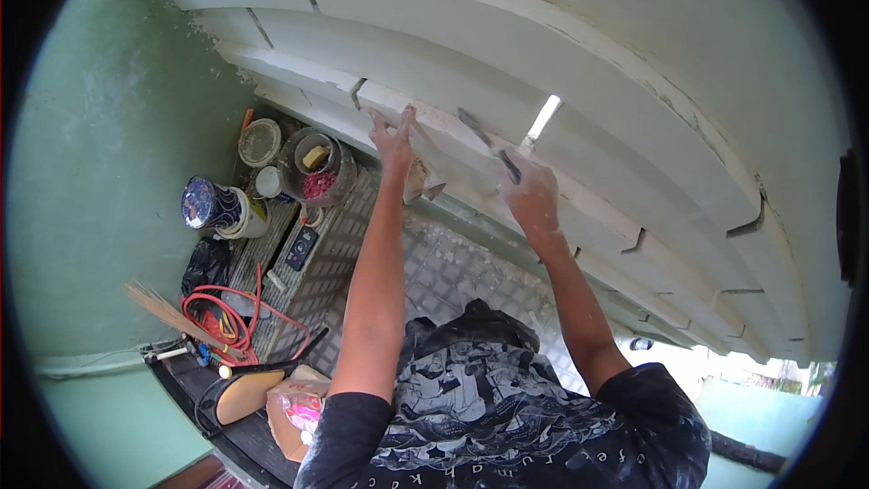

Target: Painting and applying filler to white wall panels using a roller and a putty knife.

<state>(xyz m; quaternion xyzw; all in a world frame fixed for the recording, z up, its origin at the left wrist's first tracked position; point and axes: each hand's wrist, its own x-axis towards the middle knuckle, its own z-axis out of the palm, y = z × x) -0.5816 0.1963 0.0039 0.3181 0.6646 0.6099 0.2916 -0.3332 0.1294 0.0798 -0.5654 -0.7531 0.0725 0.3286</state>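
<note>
Under the white stepped panel (471, 32), both my arms reach forward and up. My right hand (534, 195) is closed round the dark handle of a putty knife (478, 131), whose blade points up and left along a panel ledge. My left hand (391, 145) is raised at the same ledge near a narrow notch, fingertips against or close to the edge. Beside its palm hangs a flat, tan and white smeared piece (422, 179), which the hand seems to grip; its exact kind is unclear. Whitish dust covers the fingers of both hands.
On a slatted bench at left stand a bucket (339, 183) with a yellow sponge, paint tins (210, 204) and a black power strip (301, 248). Nearby lie a coiled red hose (222, 330), a straw broom (172, 312) and an open carton (288, 426). A green wall (109, 145) rises at left.
</note>
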